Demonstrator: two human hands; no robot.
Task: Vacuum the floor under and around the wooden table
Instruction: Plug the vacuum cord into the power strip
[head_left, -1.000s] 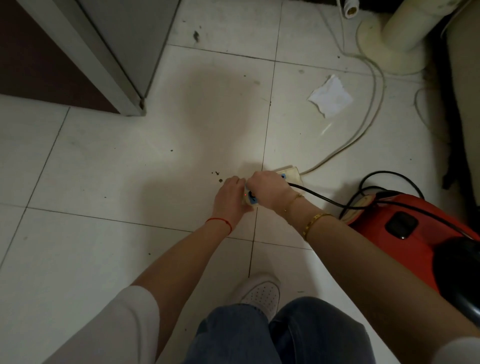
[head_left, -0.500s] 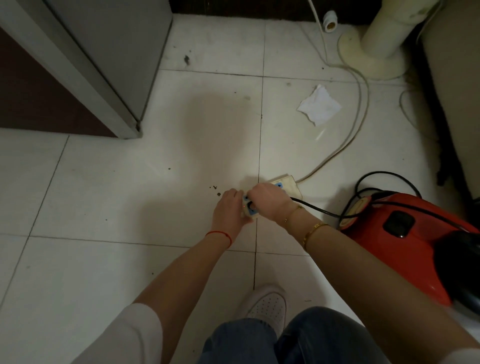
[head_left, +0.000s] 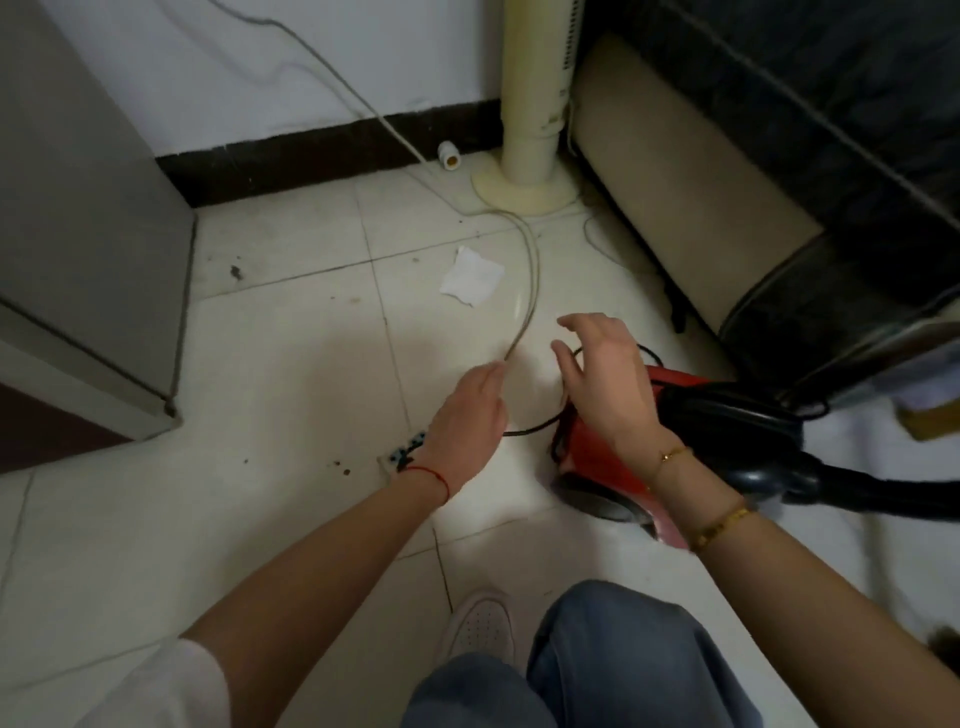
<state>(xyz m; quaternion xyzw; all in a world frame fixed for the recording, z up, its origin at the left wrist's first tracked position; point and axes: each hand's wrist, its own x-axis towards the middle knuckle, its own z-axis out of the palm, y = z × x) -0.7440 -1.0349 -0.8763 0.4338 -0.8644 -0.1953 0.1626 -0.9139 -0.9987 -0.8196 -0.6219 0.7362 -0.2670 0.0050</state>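
A red canister vacuum (head_left: 597, 457) with a black handle and black hose (head_left: 883, 493) lies on the white tiled floor at the right. Its black power cord (head_left: 530, 428) loops to a cream power strip (head_left: 405, 454), mostly hidden under my left wrist. My left hand (head_left: 467, 415) hovers over the strip, fingers loosely apart and holding nothing. My right hand (head_left: 608, 379) is spread open above the vacuum's front and touches nothing I can see.
A grey cabinet (head_left: 78, 234) stands at the left. A cream fan stand (head_left: 530, 176) sits by the back wall, with a pale cable (head_left: 530, 270) curving toward the strip. A crumpled white paper (head_left: 470, 275) and dark crumbs lie on the tiles. A dark bed frame (head_left: 779, 208) fills the right.
Both hands have let go of the plug and strip and lifted away. My right hand moved over the vacuum. My view tilted up and to the right.
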